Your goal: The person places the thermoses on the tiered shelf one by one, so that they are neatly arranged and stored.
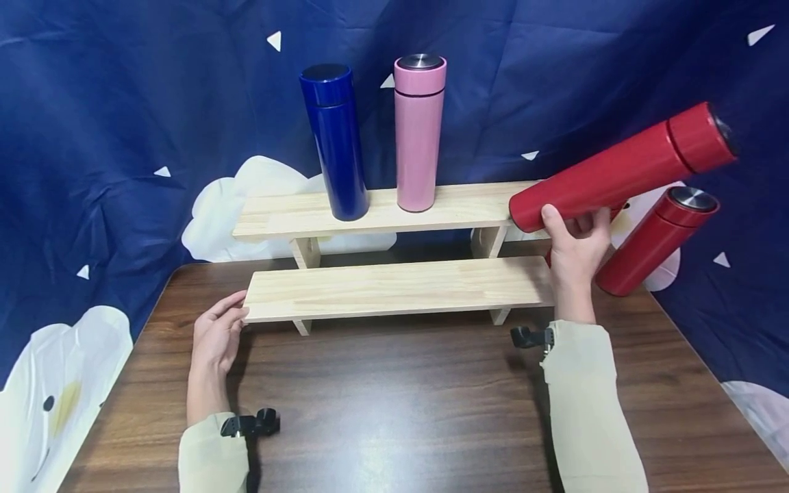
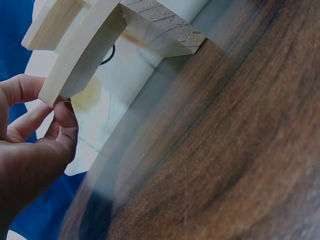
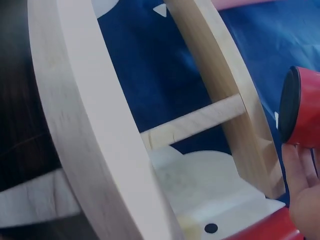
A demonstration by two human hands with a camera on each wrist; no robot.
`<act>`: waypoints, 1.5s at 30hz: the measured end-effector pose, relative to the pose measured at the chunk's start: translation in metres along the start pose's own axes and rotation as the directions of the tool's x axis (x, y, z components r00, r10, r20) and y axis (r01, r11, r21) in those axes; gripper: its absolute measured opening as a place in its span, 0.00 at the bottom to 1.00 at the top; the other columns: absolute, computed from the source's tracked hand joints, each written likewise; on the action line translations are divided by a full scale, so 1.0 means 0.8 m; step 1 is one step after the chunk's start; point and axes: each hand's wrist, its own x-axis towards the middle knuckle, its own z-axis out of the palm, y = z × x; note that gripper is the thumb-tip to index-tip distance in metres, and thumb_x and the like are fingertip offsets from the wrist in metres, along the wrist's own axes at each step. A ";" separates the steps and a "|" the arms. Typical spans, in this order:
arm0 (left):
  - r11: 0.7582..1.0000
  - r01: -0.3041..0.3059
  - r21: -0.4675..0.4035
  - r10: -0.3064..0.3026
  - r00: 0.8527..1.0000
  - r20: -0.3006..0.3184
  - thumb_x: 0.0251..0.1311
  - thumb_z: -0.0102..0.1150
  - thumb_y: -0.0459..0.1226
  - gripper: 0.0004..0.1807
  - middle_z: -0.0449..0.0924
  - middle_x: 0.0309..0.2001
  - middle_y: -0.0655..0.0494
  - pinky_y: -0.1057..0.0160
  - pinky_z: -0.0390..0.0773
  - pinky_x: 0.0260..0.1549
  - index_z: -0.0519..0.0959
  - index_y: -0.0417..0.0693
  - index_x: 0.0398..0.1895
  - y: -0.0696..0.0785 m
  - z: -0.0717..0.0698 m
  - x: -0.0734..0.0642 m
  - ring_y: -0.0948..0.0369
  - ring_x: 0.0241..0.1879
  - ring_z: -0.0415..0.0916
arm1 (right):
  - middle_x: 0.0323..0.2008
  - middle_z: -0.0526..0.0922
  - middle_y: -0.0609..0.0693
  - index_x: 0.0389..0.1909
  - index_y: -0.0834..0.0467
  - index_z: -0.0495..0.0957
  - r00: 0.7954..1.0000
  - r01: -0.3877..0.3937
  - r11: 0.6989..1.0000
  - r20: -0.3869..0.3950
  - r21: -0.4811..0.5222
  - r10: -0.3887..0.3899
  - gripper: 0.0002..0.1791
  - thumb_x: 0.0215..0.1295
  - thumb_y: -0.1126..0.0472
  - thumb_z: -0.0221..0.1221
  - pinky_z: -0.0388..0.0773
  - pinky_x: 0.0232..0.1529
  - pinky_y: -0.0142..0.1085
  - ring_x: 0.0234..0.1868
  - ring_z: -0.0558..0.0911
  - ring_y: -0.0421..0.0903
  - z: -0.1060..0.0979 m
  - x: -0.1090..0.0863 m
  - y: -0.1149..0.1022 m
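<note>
My right hand [image 1: 576,253] grips a red thermos bottle [image 1: 616,174] near its base. The bottle is tilted, its lid up to the right, and its base is over the right end of the upper tier of a two-tier wooden shelf [image 1: 394,291]. In the right wrist view, the bottle's dark base [image 3: 290,105] shows above the fingers. At the left end of the lower tier, my left hand [image 1: 216,335] pinches the board's corner [image 2: 55,92] between thumb and fingers. A blue thermos bottle [image 1: 337,147] and a pink thermos bottle [image 1: 419,137] stand on the upper tier.
Another red thermos bottle [image 1: 656,243] stands on the brown wooden table [image 1: 382,397], right of the shelf. More red shows partly hidden behind my right hand. A dark blue cloth [image 1: 154,103] with white patterns hangs behind the table.
</note>
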 end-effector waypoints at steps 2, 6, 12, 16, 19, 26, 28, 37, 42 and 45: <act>1.000 0.003 0.010 -0.003 1.000 -0.004 0.61 0.51 0.15 0.18 0.81 0.41 0.49 0.70 0.78 0.34 0.86 0.37 0.44 0.000 0.000 -0.001 0.60 0.39 0.78 | 0.46 0.83 0.57 0.52 0.58 0.79 1.000 0.014 0.999 0.003 -0.047 -0.014 0.28 0.47 0.71 0.74 0.78 0.52 0.35 0.48 0.81 0.50 0.005 0.000 0.003; 1.000 0.006 0.015 -0.006 1.000 -0.011 0.61 0.51 0.16 0.17 0.81 0.41 0.49 0.70 0.77 0.33 0.86 0.36 0.44 0.000 -0.001 -0.001 0.60 0.39 0.78 | 0.44 0.83 0.56 0.48 0.57 0.80 1.000 0.000 0.998 0.005 -0.064 0.000 0.26 0.47 0.70 0.76 0.78 0.48 0.34 0.44 0.82 0.49 0.016 0.000 0.006; 1.000 0.004 0.008 -0.004 1.000 0.002 0.61 0.52 0.16 0.17 0.81 0.42 0.49 0.70 0.77 0.32 0.85 0.35 0.45 -0.001 -0.002 0.000 0.61 0.38 0.78 | 0.46 0.82 0.53 0.53 0.54 0.79 0.999 -0.035 0.988 0.026 -0.154 0.039 0.29 0.48 0.65 0.77 0.78 0.47 0.32 0.45 0.81 0.47 0.031 0.008 0.005; 1.000 0.002 0.005 -0.002 1.000 0.009 0.61 0.52 0.16 0.17 0.82 0.41 0.50 0.71 0.77 0.31 0.85 0.36 0.46 0.001 -0.002 0.001 0.61 0.37 0.78 | 0.46 0.82 0.51 0.56 0.53 0.79 0.997 -0.038 0.977 0.056 -0.209 0.050 0.32 0.47 0.64 0.77 0.78 0.47 0.32 0.44 0.81 0.46 0.038 0.014 0.006; 1.000 -0.002 0.001 0.002 1.000 0.011 0.60 0.54 0.16 0.17 0.82 0.40 0.50 0.71 0.77 0.30 0.85 0.35 0.46 0.002 -0.001 0.001 0.61 0.36 0.77 | 0.47 0.82 0.50 0.57 0.52 0.78 0.996 -0.033 0.966 0.075 -0.257 0.054 0.33 0.47 0.62 0.78 0.78 0.48 0.32 0.44 0.81 0.46 0.044 0.015 0.006; 1.000 -0.005 -0.005 0.005 1.000 0.013 0.60 0.52 0.15 0.18 0.82 0.39 0.50 0.71 0.76 0.31 0.86 0.35 0.44 0.003 -0.001 0.001 0.61 0.37 0.77 | 0.51 0.81 0.52 0.61 0.51 0.77 0.989 -0.036 0.954 0.125 -0.296 0.076 0.36 0.48 0.60 0.78 0.78 0.55 0.35 0.49 0.81 0.48 0.057 0.015 0.004; 1.000 -0.002 -0.004 0.002 1.000 0.010 0.61 0.51 0.15 0.18 0.82 0.39 0.50 0.70 0.77 0.32 0.86 0.35 0.44 0.002 -0.001 0.001 0.60 0.37 0.78 | 0.52 0.81 0.52 0.62 0.51 0.76 0.987 -0.053 0.951 0.130 -0.303 0.097 0.38 0.48 0.59 0.79 0.77 0.56 0.35 0.50 0.81 0.49 0.060 0.016 0.005; 0.999 0.004 0.033 -0.004 1.000 -0.010 0.61 0.52 0.15 0.18 0.81 0.42 0.49 0.71 0.78 0.34 0.85 0.34 0.48 0.000 0.001 0.000 0.60 0.40 0.78 | 0.54 0.82 0.53 0.64 0.51 0.75 0.982 -0.012 0.913 0.165 -0.407 0.087 0.38 0.50 0.57 0.77 0.79 0.56 0.36 0.49 0.83 0.47 0.068 0.020 0.009; 0.999 -0.003 0.036 0.003 1.000 -0.003 0.61 0.51 0.16 0.18 0.80 0.44 0.49 0.71 0.78 0.36 0.85 0.35 0.48 0.000 -0.001 0.001 0.60 0.42 0.78 | 0.54 0.82 0.52 0.65 0.50 0.74 0.976 0.023 0.883 0.203 -0.469 0.083 0.38 0.51 0.53 0.77 0.79 0.55 0.35 0.51 0.84 0.48 0.074 0.023 0.012; 0.999 -0.006 0.034 0.006 1.000 -0.008 0.60 0.51 0.16 0.19 0.80 0.44 0.48 0.71 0.79 0.37 0.85 0.36 0.47 -0.001 0.000 0.001 0.60 0.42 0.78 | 0.55 0.82 0.52 0.66 0.50 0.73 0.972 0.025 0.862 0.213 -0.506 0.097 0.40 0.50 0.51 0.77 0.79 0.55 0.34 0.52 0.84 0.48 0.078 0.026 0.014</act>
